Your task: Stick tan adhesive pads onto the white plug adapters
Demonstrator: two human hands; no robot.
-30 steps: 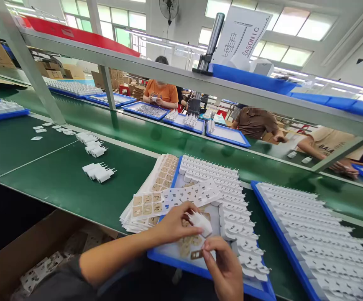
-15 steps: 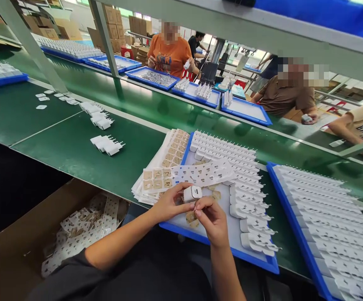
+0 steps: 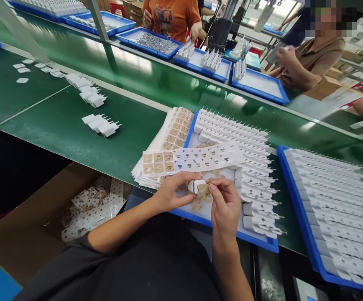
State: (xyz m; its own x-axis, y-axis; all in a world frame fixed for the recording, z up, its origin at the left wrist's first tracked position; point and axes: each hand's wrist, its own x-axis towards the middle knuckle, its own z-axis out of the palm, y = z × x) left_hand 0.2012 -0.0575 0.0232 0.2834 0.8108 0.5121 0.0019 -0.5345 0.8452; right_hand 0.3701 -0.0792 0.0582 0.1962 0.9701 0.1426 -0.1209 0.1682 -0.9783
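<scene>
My left hand (image 3: pixel 170 194) grips a small white charger (image 3: pixel 195 184), its slotted end turned toward my right hand. Between the thumb and fingers of my right hand (image 3: pixel 227 205) is a thin tan sticker piece (image 3: pixel 203 190), right at the charger's end face; whether it touches is hard to tell. Beneath both hands is a blue-rimmed tray (image 3: pixel 258 239), with loose tan scraps (image 3: pixel 198 204) on its white base. A partly peeled sticker sheet (image 3: pixel 205 159) lies across the tray and over a stack of similar sheets (image 3: pixel 154 133).
Rows of white chargers (image 3: pixel 231 129) fill the tray's right side. Another full tray (image 3: pixel 297 209) stands at right. Small charger groups (image 3: pixel 100 124) and flat white pieces (image 3: pixel 22 80) lie on the green bench (image 3: pixel 43 125). A carton (image 3: pixel 27 234) holds used sheets. Co-workers sit opposite.
The view has shifted downward. My right hand now holds a tan piece at the charger's end, which was bare before. The charger has turned toward my right hand.
</scene>
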